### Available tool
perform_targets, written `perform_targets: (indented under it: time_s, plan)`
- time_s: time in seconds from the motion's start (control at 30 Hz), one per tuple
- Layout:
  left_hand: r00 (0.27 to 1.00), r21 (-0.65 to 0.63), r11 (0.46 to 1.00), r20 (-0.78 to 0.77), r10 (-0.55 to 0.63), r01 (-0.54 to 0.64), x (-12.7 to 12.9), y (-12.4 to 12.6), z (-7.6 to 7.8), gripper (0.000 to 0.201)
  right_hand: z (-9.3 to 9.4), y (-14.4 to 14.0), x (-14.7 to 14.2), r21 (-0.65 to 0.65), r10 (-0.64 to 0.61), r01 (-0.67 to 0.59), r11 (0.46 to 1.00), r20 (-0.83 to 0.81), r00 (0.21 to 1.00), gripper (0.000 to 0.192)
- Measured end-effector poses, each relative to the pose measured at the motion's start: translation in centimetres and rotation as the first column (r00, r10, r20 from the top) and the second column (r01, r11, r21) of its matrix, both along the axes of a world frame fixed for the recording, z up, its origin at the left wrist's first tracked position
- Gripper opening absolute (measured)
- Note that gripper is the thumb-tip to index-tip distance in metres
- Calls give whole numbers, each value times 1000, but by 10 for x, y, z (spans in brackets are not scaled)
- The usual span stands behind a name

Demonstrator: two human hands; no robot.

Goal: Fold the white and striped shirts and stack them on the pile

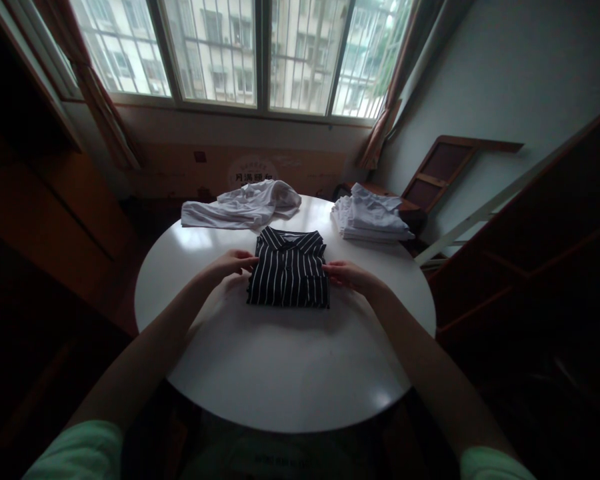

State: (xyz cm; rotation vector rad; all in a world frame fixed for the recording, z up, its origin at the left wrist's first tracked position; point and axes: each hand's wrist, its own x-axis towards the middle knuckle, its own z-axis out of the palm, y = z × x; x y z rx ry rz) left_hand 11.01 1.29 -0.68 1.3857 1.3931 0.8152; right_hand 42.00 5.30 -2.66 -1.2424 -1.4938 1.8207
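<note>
A black shirt with white stripes lies folded into a neat rectangle on the white round table, its collar at the far end. My left hand grips the shirt's left edge between fingers and thumb. On the opposite side, my right hand pinches the right edge at about the same height. The fingertips of both hands are partly hidden at the fabric.
A loose, crumpled white garment lies at the table's far left. At the far right sits a stack of folded white clothes. Beyond the table are a dark wooden chair, a printed cardboard box and barred windows.
</note>
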Motion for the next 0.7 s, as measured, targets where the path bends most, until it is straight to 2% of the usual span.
perform_targets:
  time_s: [0.23,0.37,0.53,0.7]
  plan:
    - [987,6,998,148,66,-67,2,4,-2,16,3,-2,-4,27,-20,19,999,12,1000,23]
    - [963,-59,996,257,86,-73,4,3,-4,17,2,-2,-4,19,-25,25,1000,1,1000,23]
    - [936,-148,989,348,49,4,-1,4,-4,19,1,-1,-3,16,-10,10,1000,-17,1000,22]
    - [913,-170,980,406,-25,102,-2,8,-18,18,1,-1,-2,7,0,0,1000,-5,1000,23]
